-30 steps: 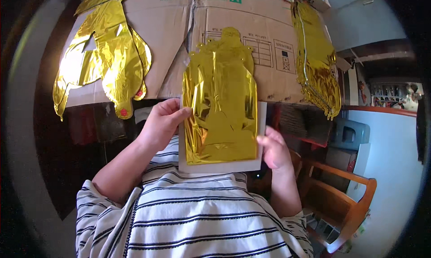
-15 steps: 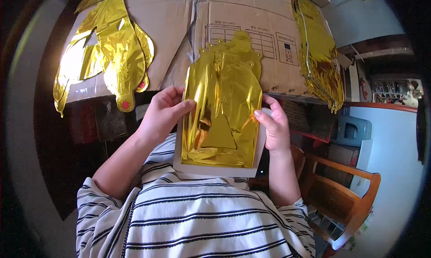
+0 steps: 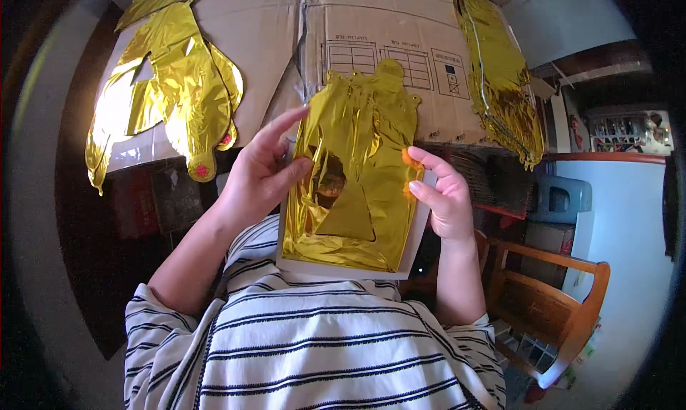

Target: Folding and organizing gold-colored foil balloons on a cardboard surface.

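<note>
A flat gold foil balloon (image 3: 389, 217) with a knobbed upper edge lies over a white board (image 3: 343, 274), held in front of my body. My left hand (image 3: 261, 171) grips its left side, thumb on the front, index finger lifted and stretched along the edge; the other fingers are partly hidden. At the right edge, my right hand (image 3: 446, 196) has thumb tip and index fingertip on the foil, a small gap between them. Orange patches beside those fingertips look like reflections. Dark and brownish reflections show on the foil's left half.
A flattened cardboard box (image 3: 400, 17) covers the table ahead. More gold foil balloons (image 3: 182, 81) hang over its left edge, and a gold foil bundle (image 3: 500, 74) over its right. A wooden chair (image 3: 550, 303) and a blue plastic stool (image 3: 561, 199) stand at the right.
My left index finger has risen off the edge. The right index finger has come round to the foil's front. The balloon and board have shifted slightly down, and the foil's creases have changed.
</note>
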### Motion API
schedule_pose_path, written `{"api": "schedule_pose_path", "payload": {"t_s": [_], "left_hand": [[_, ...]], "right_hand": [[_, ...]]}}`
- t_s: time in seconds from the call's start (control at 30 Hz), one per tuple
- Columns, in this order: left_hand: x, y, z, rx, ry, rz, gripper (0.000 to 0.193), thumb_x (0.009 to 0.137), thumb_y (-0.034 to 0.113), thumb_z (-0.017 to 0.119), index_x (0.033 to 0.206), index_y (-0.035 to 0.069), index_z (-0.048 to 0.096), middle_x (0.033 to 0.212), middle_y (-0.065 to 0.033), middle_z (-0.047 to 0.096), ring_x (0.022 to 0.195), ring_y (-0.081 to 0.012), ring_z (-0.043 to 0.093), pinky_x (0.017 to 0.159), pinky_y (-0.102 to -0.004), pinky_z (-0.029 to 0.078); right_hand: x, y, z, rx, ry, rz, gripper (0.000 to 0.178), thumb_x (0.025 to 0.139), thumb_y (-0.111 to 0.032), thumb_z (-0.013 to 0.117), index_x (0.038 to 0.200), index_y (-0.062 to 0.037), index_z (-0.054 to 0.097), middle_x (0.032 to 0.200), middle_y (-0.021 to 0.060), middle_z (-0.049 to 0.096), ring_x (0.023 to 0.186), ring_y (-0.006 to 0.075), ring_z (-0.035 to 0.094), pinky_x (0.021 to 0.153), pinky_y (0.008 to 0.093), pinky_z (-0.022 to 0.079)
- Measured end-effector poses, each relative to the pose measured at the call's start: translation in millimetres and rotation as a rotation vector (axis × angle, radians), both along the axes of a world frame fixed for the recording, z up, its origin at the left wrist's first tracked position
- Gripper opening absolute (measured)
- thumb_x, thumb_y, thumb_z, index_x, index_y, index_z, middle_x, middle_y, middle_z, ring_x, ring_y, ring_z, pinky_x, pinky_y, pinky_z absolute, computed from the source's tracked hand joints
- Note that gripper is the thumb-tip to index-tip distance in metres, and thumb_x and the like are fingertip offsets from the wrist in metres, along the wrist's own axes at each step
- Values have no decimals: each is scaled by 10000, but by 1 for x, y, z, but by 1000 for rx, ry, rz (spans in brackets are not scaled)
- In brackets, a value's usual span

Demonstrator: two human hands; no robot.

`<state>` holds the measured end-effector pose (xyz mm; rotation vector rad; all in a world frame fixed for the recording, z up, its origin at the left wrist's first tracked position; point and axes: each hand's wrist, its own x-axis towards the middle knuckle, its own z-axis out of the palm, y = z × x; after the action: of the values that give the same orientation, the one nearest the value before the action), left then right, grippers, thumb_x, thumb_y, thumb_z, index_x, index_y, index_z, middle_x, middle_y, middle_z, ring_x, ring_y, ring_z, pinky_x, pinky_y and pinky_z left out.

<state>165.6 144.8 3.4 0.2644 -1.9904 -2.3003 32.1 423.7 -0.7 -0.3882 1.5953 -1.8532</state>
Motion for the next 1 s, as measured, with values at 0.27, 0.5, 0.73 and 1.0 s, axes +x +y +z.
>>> {"api": "schedule_pose_path", "payload": {"t_s": [0.27, 0.5, 0.73, 1.0], "left_hand": [[-2, -14, 14, 121, -79, -73, 495, 959, -21, 644, 1433, -23, 501, 1310, -76, 627, 1079, -87, 616, 966, -249, 501], [-2, -22, 34, 13, -312, -46, 450, 901, 24, 738, 1325, -29, 595, 1204, -76, 681, 1004, -112, 649, 891, -255, 534], [1, -24, 38, -101, -396, -55, 338, 881, 43, 771, 1192, -20, 654, 1011, -44, 706, 862, -80, 655, 782, -232, 549], [16, -21, 45, 35, -354, -48, 281, 901, 99, 774, 1128, -8, 647, 979, -19, 702, 815, -67, 656, 728, -215, 538]], "right_hand": [[-7, -5, 11, 66, 84, 28, 380, 911, -33, 720, 1274, 29, 624, 1218, 63, 663, 1096, 102, 598, 963, 252, 478], [-6, -5, 23, 136, 26, 32, 264, 911, -53, 729, 1156, 6, 650, 999, -18, 649, 885, 26, 579, 840, 206, 478], [-4, -3, 33, 168, -75, 32, 258, 897, -55, 732, 1133, 1, 646, 1007, -1, 661, 883, 48, 593, 837, 218, 476], [9, 0, 44, 185, 82, -13, 154, 909, -54, 722, 1046, -22, 659, 998, 23, 691, 904, 71, 616, 871, 233, 480]]}}
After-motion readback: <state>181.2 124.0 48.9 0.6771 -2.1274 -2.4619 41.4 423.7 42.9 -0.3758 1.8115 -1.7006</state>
